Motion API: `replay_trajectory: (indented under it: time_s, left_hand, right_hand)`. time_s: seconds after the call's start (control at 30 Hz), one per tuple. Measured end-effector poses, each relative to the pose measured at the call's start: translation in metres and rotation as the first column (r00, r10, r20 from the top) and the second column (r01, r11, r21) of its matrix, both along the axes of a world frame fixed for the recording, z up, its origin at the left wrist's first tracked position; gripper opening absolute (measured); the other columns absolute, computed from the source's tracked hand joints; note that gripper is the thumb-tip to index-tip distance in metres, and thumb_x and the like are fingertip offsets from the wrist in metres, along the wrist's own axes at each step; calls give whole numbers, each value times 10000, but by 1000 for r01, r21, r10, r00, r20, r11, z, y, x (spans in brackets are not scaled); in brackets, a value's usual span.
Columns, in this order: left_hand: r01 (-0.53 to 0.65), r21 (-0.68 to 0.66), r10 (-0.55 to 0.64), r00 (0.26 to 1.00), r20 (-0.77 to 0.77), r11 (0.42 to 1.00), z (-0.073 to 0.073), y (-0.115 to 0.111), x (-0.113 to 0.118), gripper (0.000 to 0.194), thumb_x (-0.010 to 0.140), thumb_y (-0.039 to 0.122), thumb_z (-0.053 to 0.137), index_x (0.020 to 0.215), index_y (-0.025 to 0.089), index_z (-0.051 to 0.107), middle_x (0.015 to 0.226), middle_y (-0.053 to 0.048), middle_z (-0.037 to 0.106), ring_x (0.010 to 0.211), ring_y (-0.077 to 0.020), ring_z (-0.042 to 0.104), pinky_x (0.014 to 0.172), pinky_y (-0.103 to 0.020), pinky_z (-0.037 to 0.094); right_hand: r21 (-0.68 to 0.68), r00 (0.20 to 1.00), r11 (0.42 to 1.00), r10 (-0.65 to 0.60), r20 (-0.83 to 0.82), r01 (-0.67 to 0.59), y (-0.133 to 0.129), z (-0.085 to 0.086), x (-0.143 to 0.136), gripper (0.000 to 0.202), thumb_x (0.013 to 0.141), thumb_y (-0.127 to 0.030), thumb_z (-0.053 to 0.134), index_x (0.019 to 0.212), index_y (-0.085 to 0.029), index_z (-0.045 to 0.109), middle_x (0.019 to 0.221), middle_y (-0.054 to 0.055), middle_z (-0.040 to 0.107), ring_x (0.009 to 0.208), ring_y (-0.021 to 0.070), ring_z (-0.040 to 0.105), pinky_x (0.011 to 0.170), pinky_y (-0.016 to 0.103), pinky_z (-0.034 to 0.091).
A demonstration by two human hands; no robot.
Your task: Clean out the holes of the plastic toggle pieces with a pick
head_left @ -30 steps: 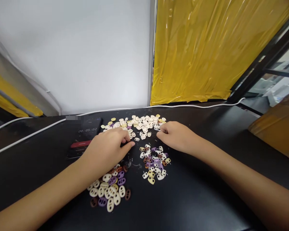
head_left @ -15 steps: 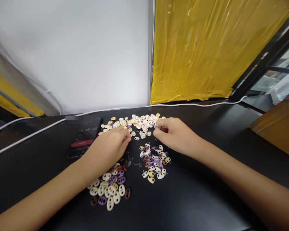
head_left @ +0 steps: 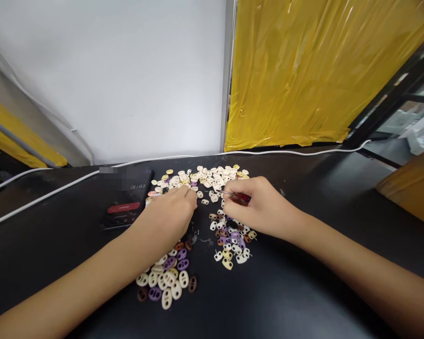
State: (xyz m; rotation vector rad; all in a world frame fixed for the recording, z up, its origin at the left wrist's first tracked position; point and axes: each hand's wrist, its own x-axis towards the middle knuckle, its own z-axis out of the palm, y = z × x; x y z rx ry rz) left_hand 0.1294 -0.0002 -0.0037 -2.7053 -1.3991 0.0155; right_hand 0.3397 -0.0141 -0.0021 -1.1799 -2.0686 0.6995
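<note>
My right hand (head_left: 259, 202) is closed around a small red-handled tool (head_left: 245, 197). Its thin metal shaft points left over the table, toward the far pile. My left hand (head_left: 173, 209) has its fingers curled together, palm down, and what they hold is hidden. Beyond both hands spreads a pile of small cream pieces with two holes (head_left: 217, 176), with a few yellow and purple ones mixed in. Below my right hand lies a pile of thin two-holed pieces (head_left: 233, 240) in white, purple, brown and yellow. Thicker oval two-holed pieces (head_left: 167, 280) lie under my left forearm.
A dark phone (head_left: 127, 200) showing a timer lies left of my left hand. White cable (head_left: 74, 182) runs along the back of the black table (head_left: 282, 296). Clear scraps (head_left: 201, 240) lie between the near piles. A brown box (head_left: 410, 188) stands at the right.
The view has shifted slightly, so the table things appear a little further right. My right hand has come nearer to me and left, with the tool's red handle showing more.
</note>
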Motion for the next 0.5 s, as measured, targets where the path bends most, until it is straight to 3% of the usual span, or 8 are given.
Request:
replay_trajectory:
  time_s: [0.17,0.27,0.3,0.37,0.43,0.5]
  left_hand:
    - [12,-31,-10,999,51,999,1,-7,2,181,955,126,391,908,136,565,875,-90,599,814,-263,607,693,-378,439]
    - [-4,-192,65,949,310,981,7,-11,2,164,958,195,394,830,192,496,788,-13,541,709,-192,539,639,-325,400]
    - [15,-305,129,885,447,952,8,-13,3,179,959,225,388,805,203,478,741,12,500,671,-173,498,612,-305,378]
    - [119,-551,339,675,655,826,10,-16,5,214,951,282,385,759,213,450,665,45,384,604,-146,387,552,-271,315]
    - [248,-703,553,468,690,667,11,-19,10,212,916,313,418,729,212,429,653,58,293,576,-130,264,506,-250,231]
    - [352,-746,669,334,664,565,12,-23,14,206,887,324,472,725,200,441,677,51,294,601,-128,229,505,-247,193]
  right_hand:
    - [-25,999,999,31,-36,-32,-5,1,-4,194,738,-115,539,599,-191,428,576,-65,390,575,91,370,546,244,299]
    - [-57,991,996,57,-122,-64,-9,4,-6,187,739,-87,543,608,-185,452,575,-68,403,567,82,378,531,229,300]
    - [-70,986,995,65,-156,-76,-10,6,-7,183,744,-82,545,613,-182,465,574,-68,414,564,79,386,529,225,302]
    - [-91,973,991,73,-219,-95,-14,8,-10,185,760,-80,546,618,-179,481,566,-69,427,554,75,398,526,218,307]
    - [-107,964,990,61,-259,-91,-19,10,-14,194,776,-84,543,615,-177,487,554,-69,429,547,74,405,528,216,314]
    - [-121,959,990,32,-283,-69,-23,10,-18,195,792,-96,542,618,-176,502,551,-67,434,543,74,410,529,216,320]
